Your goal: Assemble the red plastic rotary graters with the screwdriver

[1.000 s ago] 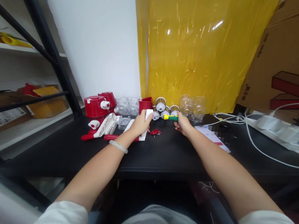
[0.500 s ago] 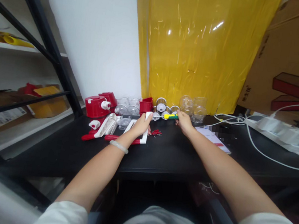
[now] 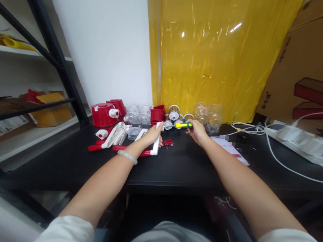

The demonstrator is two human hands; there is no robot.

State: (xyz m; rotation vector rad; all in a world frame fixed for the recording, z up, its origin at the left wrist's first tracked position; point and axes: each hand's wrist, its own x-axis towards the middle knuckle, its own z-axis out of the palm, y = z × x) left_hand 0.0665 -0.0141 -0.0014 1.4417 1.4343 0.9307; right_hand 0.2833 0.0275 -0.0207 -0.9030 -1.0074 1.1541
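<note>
My left hand [image 3: 153, 135] is closed around a white frame-shaped part with a red handle [image 3: 155, 149], held upright over the table. A yellow and green screwdriver [image 3: 183, 125] is gripped in my right hand [image 3: 197, 132], its shaft pointing left at the top of the white part. Whether the tip touches it is too small to tell. Small red pieces with metal bits, perhaps screws [image 3: 168, 142], lie just right of my left hand. To its left rests another white part with a red handle [image 3: 114, 136].
Red housings [image 3: 105, 114], clear plastic cups [image 3: 138, 114] and metal-rimmed cylinders [image 3: 173, 112] stand along the back of the black table [image 3: 173, 170]. A phone [image 3: 229, 148] lies at the right, near a white power strip [image 3: 301, 145] with cables. A black-framed shelf [image 3: 59, 62] stands left.
The screwdriver has shifted slightly left and its handle has tilted a little. My left hand and the white part have moved only slightly.
</note>
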